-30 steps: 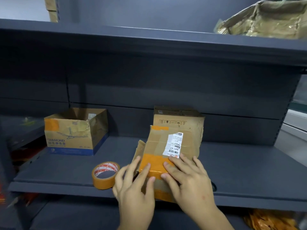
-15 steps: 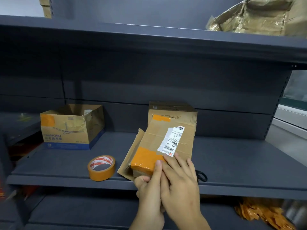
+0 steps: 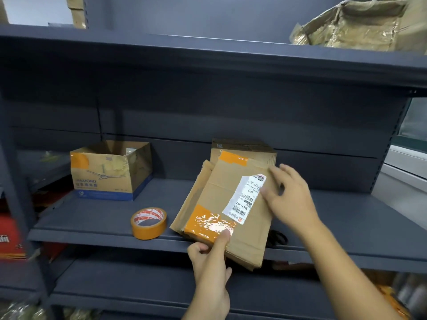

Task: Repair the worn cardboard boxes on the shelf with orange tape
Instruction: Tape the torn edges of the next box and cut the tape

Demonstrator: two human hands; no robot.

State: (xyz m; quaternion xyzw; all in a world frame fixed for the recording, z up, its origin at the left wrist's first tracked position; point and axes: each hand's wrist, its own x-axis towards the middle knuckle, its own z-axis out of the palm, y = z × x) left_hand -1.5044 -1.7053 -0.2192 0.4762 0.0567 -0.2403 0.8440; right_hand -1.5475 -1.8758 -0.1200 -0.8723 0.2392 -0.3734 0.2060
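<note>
Dark grey metal shelving (image 3: 97,229) fills the view, with a second tier above carrying a crumpled, tape-wrapped carton (image 3: 360,24). On the middle shelf a flattened cardboard box (image 3: 221,202) lies tilted, its near corner overhanging the shelf's front edge. An orange tape patch (image 3: 208,224) covers that corner. The left hand (image 3: 211,266) presses its forefinger onto the patch with the thumb under the box edge, apparently to seat the tape and steady the overhang. The right hand (image 3: 288,195), fingers loosely spread and blurred, rests on the box beside its white shipping label (image 3: 246,196). The tape roll (image 3: 149,222) lies flat just left of the box. An open box (image 3: 108,172) with an orange corner patch stands further left; a closed box (image 3: 245,153) stands behind.
</note>
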